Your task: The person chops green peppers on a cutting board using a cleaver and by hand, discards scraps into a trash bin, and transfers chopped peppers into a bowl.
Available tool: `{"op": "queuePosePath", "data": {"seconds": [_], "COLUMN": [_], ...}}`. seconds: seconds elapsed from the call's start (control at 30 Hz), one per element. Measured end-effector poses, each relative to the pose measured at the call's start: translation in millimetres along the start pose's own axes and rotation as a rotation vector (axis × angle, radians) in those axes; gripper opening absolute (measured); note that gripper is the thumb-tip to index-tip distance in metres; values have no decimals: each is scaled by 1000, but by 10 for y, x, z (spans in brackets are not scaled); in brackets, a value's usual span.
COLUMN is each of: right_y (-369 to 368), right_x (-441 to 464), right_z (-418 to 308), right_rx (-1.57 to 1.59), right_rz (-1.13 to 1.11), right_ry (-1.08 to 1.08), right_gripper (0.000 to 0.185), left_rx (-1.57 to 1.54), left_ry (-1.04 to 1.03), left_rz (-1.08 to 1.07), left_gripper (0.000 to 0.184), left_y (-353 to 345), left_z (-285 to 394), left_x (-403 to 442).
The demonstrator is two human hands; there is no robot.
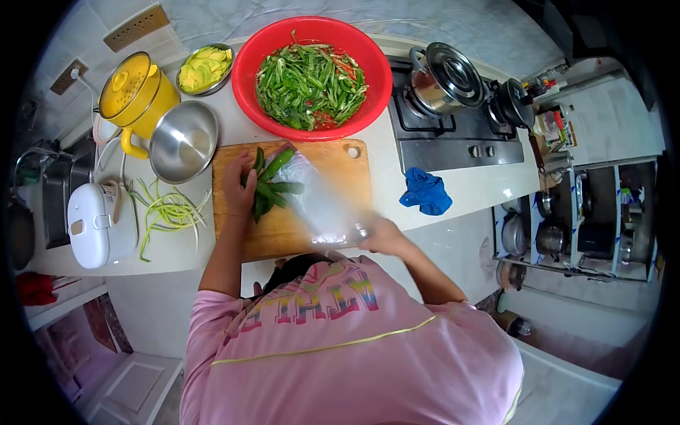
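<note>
My left hand (241, 185) is at the left side of a wooden cutting board (347, 184), its curled fingers pressed against several long green peppers (273, 190). Some of the pepper pieces lie loose beside the fingertips. At the board's lower right, my right hand (388, 237) is closed on what looks like a cleaver (322, 202). Its broad, pale blade is smeared by motion and slants up and left, the far end over or beside the peppers. Whether the blade touches them I cannot tell.
Behind the board stands a red basin (244, 85) of cut green and red peppers. Left are a steel bowl (185, 138), yellow pot (152, 106), bowl of yellow-green slices (205, 69), green strips (170, 212) and white appliance (103, 227). Right: blue cloth (426, 191), gas stove (460, 152), steel pot (443, 81).
</note>
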State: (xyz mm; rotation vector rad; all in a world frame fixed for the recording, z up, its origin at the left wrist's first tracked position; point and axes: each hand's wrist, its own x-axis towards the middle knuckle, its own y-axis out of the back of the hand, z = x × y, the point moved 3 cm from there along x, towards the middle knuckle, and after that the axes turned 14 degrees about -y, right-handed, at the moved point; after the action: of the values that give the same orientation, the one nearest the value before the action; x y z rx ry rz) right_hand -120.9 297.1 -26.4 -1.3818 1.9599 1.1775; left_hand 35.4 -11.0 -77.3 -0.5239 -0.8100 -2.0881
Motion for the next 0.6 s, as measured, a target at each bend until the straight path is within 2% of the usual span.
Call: {"op": "queuePosePath", "data": {"seconds": [0.07, 0.13, 0.3, 0.47, 0.6], "right_y": [136, 326, 692, 909, 1037], "right_x": [-72, -275, -883, -1504, -1523], "right_z": [35, 86, 158, -162, -283], "right_rx": [446, 621, 491, 442, 517], "right_rz": [-219, -342, -149, -48, -24], "right_ry": [-77, -133, -166, -42, 59], "right_gripper": [51, 50, 49, 58, 64], "left_rx": [28, 41, 13, -44, 69], "left_ry": [-33, -28, -4, 44, -32], "left_rz": [-9, -24, -19, 31, 4], "left_gripper": [28, 27, 24, 21, 20], "left_y": [-3, 7, 5, -19, 0], "left_z": [-13, -15, 10, -1, 3], "left_x": [14, -13, 0, -20, 3]}}
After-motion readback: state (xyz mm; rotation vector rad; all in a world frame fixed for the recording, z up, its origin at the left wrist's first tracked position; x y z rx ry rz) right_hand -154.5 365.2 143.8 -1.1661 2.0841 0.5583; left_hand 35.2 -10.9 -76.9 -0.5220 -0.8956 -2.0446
